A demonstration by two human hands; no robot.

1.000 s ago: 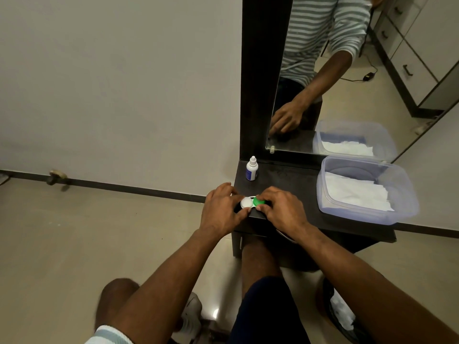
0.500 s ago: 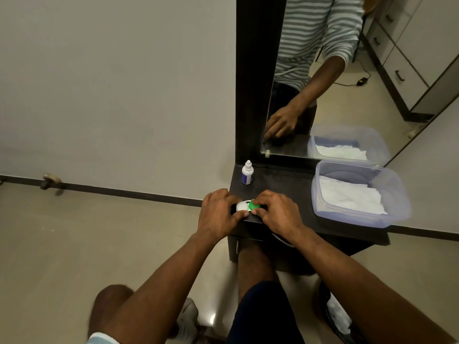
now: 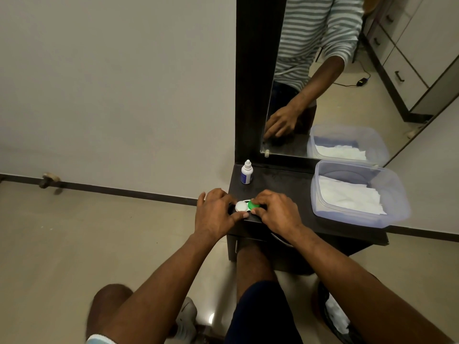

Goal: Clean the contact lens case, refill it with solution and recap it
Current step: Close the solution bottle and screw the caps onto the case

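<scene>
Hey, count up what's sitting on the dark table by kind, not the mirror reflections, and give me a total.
Contact lens case, white cap and green cap: 1
Solution bottle: 1
Clear plastic tub holding white tissues: 1
Hands on the case: 2, left hand and right hand
Total: 5

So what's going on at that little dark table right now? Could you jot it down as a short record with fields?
surface: dark table below a mirror
case: contact lens case, white cap and green cap on, at the front edge
left hand: grips the white-cap side
right hand: fingers curled on the green cap
bottle: solution bottle, upright, capped, behind the case
tub: clear plastic tub with white tissues, to the right
</scene>
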